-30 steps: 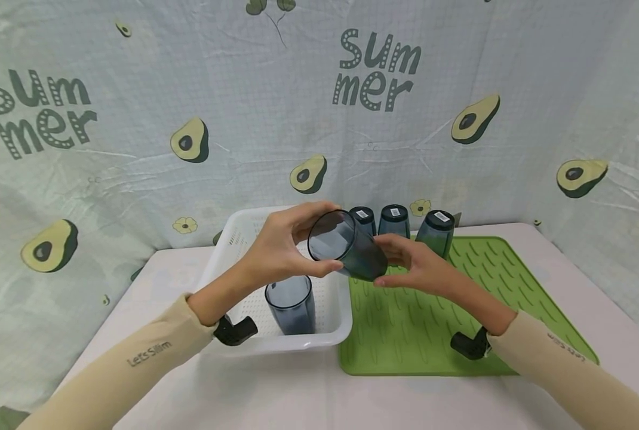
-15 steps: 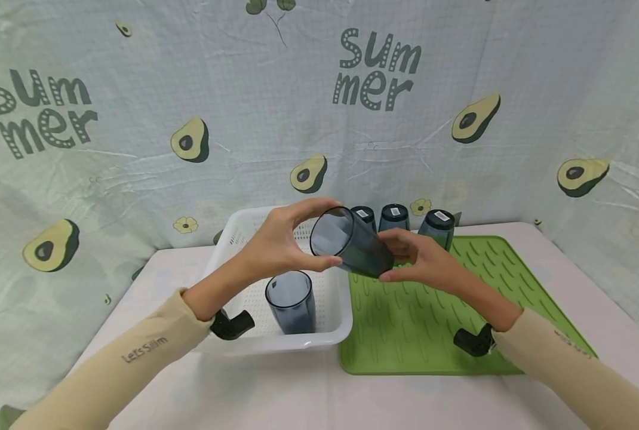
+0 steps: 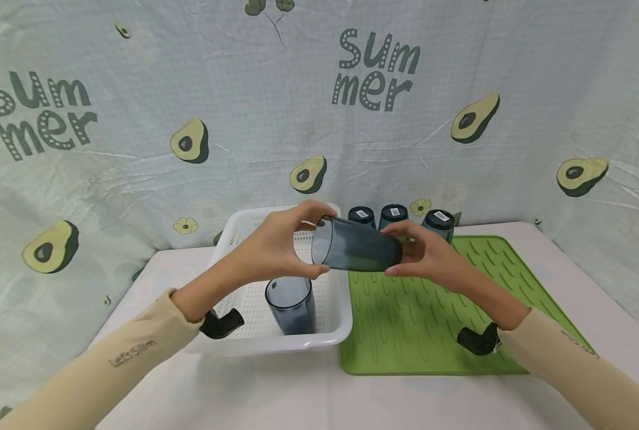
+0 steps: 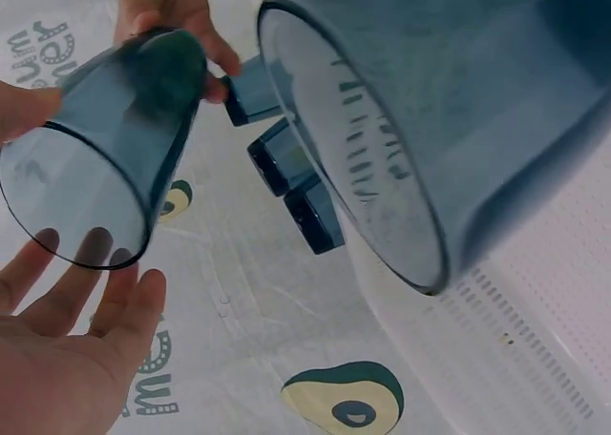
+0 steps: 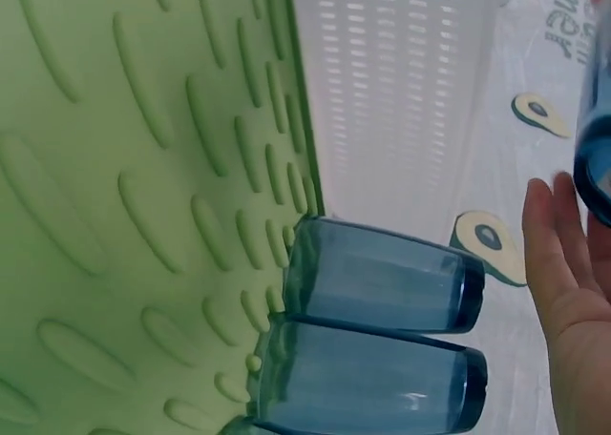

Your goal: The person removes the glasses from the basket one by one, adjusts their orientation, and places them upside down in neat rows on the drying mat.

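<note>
A blue-grey tinted glass (image 3: 359, 245) is held in the air between both hands, lying nearly level with its mouth to the left. My left hand (image 3: 273, 248) grips it at the rim, thumb below and fingers above. At the base, my right hand (image 3: 432, 257) holds it with thumb and fingers. In the left wrist view, the left fingertips show at the rim of the held glass (image 4: 134, 120). Another such glass (image 3: 294, 310) stands mouth up in the white basket (image 3: 319, 340), below the left hand. Three upturned glasses (image 3: 394, 214) stand behind the right hand.
A green ridged mat (image 3: 405, 334) lies right of the basket, beneath the right forearm. In the right wrist view, two upturned glasses (image 5: 382, 273) stand side by side at the mat's edge. A printed cloth (image 3: 244, 119) hangs behind the table (image 3: 266, 394).
The held glass has turned from mouth toward me to nearly sideways, its base swinging right and up. Both hands have shifted slightly outward, still holding it.
</note>
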`<state>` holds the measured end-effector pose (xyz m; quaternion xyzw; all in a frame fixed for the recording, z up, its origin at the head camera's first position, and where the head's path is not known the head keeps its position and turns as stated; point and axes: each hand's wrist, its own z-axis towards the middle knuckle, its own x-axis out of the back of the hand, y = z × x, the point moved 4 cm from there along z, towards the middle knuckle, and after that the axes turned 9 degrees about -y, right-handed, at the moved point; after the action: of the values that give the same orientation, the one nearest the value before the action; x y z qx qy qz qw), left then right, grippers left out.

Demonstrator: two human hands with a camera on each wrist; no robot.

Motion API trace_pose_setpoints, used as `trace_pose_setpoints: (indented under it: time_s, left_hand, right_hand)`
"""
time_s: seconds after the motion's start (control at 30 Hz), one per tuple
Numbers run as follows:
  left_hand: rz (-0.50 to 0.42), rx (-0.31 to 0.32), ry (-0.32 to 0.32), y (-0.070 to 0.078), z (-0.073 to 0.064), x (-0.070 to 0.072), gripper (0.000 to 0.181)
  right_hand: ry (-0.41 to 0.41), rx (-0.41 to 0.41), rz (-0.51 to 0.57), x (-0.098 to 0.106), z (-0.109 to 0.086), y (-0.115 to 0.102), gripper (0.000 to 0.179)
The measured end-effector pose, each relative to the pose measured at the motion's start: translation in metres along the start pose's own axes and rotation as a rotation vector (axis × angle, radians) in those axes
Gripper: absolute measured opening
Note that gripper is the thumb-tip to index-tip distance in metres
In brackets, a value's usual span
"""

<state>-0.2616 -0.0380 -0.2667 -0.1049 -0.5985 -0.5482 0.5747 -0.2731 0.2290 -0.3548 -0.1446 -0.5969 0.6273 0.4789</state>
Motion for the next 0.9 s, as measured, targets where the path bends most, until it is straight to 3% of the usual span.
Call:
trace_pose_setpoints:
  time_s: [0.23,0.37,0.53,0.7,0.8,0.9]
  left_hand:
    - [0.065,0.121,-0.045,-0.010,-0.002,-0.012,0.075]
    - [0.117,0.131,-0.033,-0.008,-0.002,-0.014,0.087]
    - [0.169,0.124,-0.015,-0.004,0.003,-0.018,0.092]
    - [0.125,0.119,0.056,-0.006,0.002,-0.020,0.088]
    - [0.091,0.099,0.091,-0.008,0.002,-0.020,0.089]
    - [0.063,0.078,0.100,-0.008,0.001,-0.021,0.090]
  right_hand:
    - [0.103,0.036,0.087,-0.004,-0.001,-0.009,0.062]
    - [0.211,0.134,0.201,-0.008,0.003,-0.020,0.062]
    - [0.311,0.245,0.432,-0.020,0.009,-0.036,0.061]
    - [0.249,0.287,0.590,-0.038,0.018,-0.051,0.056]
    - [0.191,0.307,0.587,-0.049,0.022,-0.057,0.056]
    - [0.132,0.352,0.537,-0.059,0.026,-0.064,0.069]
